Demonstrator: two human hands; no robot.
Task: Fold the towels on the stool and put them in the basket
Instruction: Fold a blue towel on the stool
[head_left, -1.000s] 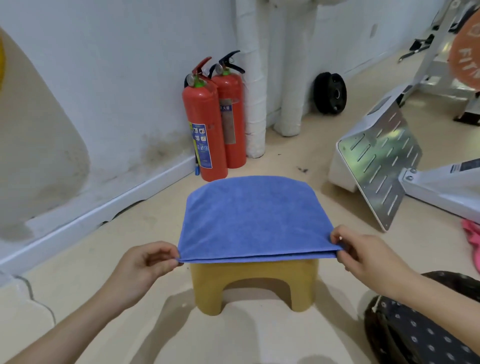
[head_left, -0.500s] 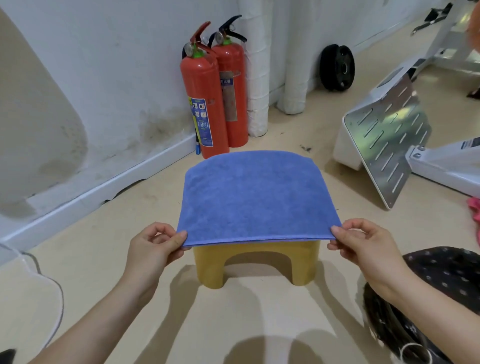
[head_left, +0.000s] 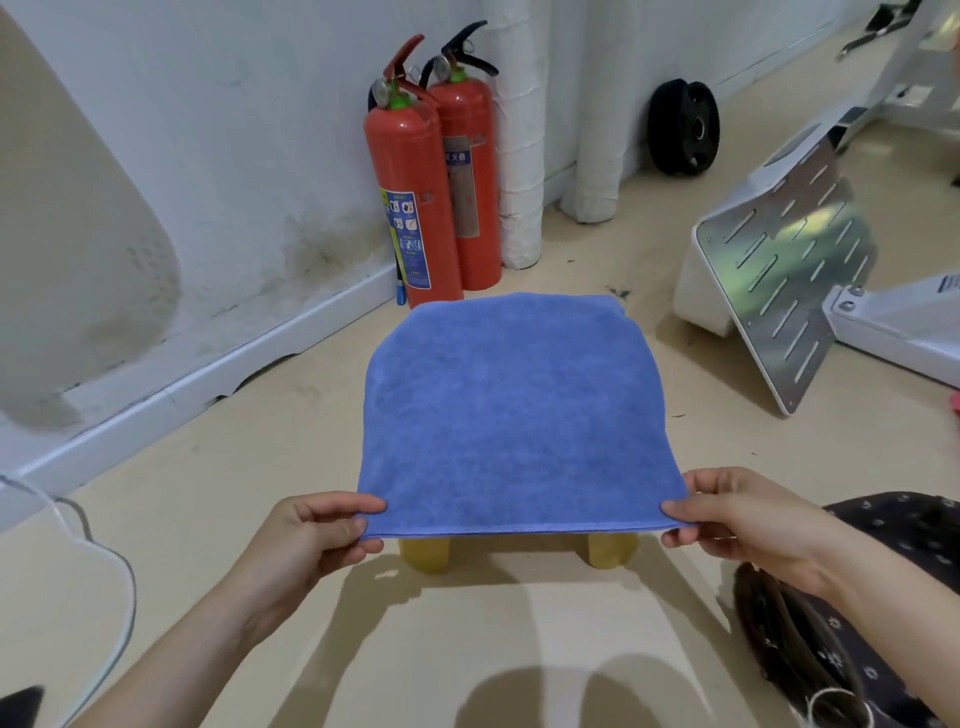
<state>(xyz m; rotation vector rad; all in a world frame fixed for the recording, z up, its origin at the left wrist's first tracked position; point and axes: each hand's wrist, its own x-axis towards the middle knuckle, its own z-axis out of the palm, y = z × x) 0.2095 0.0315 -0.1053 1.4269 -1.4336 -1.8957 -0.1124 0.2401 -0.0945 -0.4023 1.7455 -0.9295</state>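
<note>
Two hands on it! The left hand (head_left: 311, 535) pinches the near left corner of the blue towel (head_left: 514, 415) and the right hand (head_left: 743, 519) pinches the near right corner, thumbs on top. The towel is spread over the yellow stool (head_left: 423, 555), its near edge held just off the seat. It looks soft, light and floppy: easy to grip but quick to sag, so the corners are the place to hold. The only writing is on the red fire extinguishers (head_left: 410, 197) by the wall: Chinese characters and a pictogram label, too small to read surely.
</note>
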